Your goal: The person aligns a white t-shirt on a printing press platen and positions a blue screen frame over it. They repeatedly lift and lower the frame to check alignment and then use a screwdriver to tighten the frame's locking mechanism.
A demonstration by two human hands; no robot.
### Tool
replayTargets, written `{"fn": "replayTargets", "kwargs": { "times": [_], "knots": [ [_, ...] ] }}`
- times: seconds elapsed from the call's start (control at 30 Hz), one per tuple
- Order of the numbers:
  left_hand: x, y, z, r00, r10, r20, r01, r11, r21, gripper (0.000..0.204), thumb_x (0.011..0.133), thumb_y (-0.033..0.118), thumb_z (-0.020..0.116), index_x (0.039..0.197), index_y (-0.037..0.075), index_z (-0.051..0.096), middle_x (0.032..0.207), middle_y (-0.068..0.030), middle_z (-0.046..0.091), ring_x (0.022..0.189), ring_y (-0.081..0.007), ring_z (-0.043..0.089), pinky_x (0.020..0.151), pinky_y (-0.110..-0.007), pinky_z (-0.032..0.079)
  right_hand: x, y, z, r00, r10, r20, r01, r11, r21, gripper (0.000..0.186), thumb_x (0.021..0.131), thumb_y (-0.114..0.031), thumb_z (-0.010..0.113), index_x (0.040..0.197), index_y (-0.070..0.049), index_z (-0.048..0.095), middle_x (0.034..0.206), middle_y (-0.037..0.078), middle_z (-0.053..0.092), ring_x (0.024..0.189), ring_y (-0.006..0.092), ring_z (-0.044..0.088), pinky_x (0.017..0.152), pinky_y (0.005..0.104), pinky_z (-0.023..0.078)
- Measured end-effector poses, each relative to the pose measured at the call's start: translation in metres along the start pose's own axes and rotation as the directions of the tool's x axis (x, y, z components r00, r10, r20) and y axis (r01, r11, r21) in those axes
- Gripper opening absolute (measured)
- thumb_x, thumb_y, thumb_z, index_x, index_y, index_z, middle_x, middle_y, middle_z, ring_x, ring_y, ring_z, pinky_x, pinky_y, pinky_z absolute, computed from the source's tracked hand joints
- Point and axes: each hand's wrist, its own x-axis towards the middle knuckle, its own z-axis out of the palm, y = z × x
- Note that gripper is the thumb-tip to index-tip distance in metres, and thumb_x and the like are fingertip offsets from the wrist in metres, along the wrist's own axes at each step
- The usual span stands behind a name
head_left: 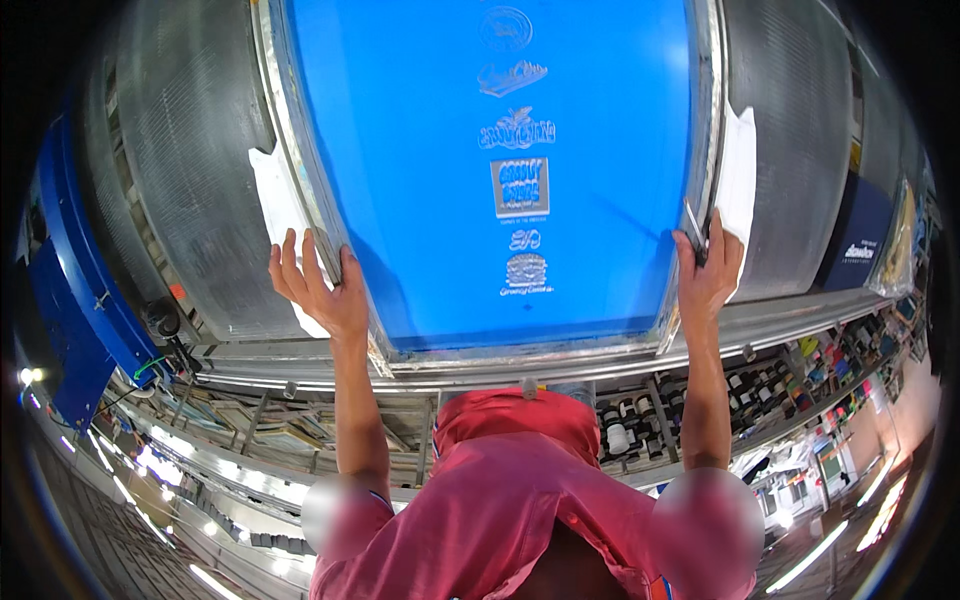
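A screen-printing frame [520, 362] with blue mesh [420, 200] lies flat in front of me. Down the middle of the mesh runs a column of several pale printed designs [521, 188]. My left hand [325, 285] grips the frame's left bar near its lower corner, thumb on the inner side and fingers outside. On the right bar, my right hand [712, 275] is closed around a thin tool [699, 240] with a dark handle and a slim light tip; its exact kind is unclear. A white sheet [740, 180] sticks out from under the frame on both sides.
The frame rests over a grey ribbed surface [190, 190]. To the right sit a dark blue box [853, 235] and a clear bag [893, 245]. Blue machinery [90, 270] stands at the left. Below are racked frames [290, 425] and shelves with several bottles [640, 425].
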Motion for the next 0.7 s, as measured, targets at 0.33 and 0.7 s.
{"fn": "replayTargets", "kwargs": {
  "times": [0.33,0.7],
  "knots": [
    [-0.080,-0.004,-0.029,0.966,-0.241,-0.094,0.210,0.943,-0.259,0.020,0.091,0.014,0.072,0.104,0.002,0.065,0.107,-0.0100,0.057,0.103,-0.0264,0.049,0.087,-0.041,0.042,-0.034,0.013,-0.025,0.959,0.281,-0.041,-0.265,0.938,0.222,0.041,0.088,-0.029,0.078,0.108,0.004,0.064,0.086,0.008,0.058,0.080,0.0199,0.056,0.069,0.0346,0.049],
    [-0.173,-0.027,-0.070,0.984,-0.166,0.060,0.176,0.954,-0.243,0.033,0.102,0.019,0.055,0.077,-0.004,0.058,0.075,-0.0156,0.056,0.069,-0.0329,0.049,0.065,-0.047,0.038,-0.229,-0.085,-0.154,0.748,0.160,0.644,-0.627,-0.146,0.765,0.041,0.089,-0.007,0.059,0.130,-0.005,0.053,0.081,0.006,0.061,0.062,0.0142,0.059,0.055,0.0281,0.050]
  ]
}}
